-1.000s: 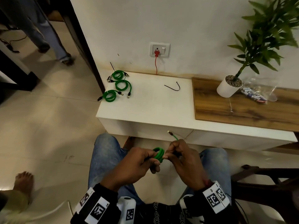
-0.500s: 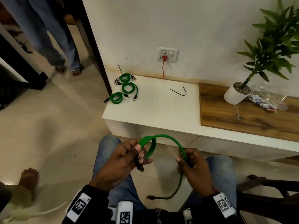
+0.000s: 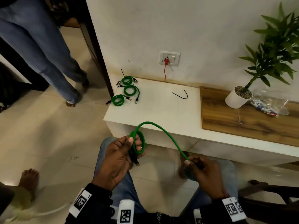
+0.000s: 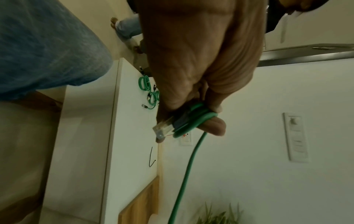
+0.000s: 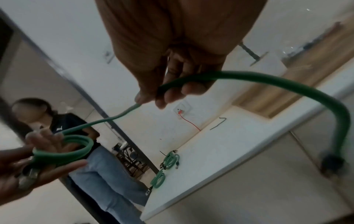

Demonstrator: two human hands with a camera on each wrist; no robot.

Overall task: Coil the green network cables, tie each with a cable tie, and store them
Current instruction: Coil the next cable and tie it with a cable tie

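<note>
My left hand (image 3: 123,152) grips a small coil of green network cable (image 3: 138,142) over my lap, with one plug (image 4: 162,130) sticking out below the fingers. From the coil the cable (image 3: 163,130) arcs up and right to my right hand (image 3: 199,168), which pinches it near its free end; the tail and end plug (image 5: 332,165) hang below that hand. Three tied green coils (image 3: 127,90) lie on the white cabinet's (image 3: 161,110) far left corner. A loose black cable tie (image 3: 181,95) lies mid-top near the wall.
A potted plant (image 3: 239,97) and a plastic bag of small parts (image 3: 265,107) sit on the wood-topped section (image 3: 242,120) at right. A person in jeans (image 3: 42,50) stands on the floor at left by a dark door frame. A bare foot (image 3: 28,178) shows at lower left.
My hands have moved apart. The tight coil pinched between both hands has opened out, and the cable now runs as a long arc from the left hand's coil to the right hand.
</note>
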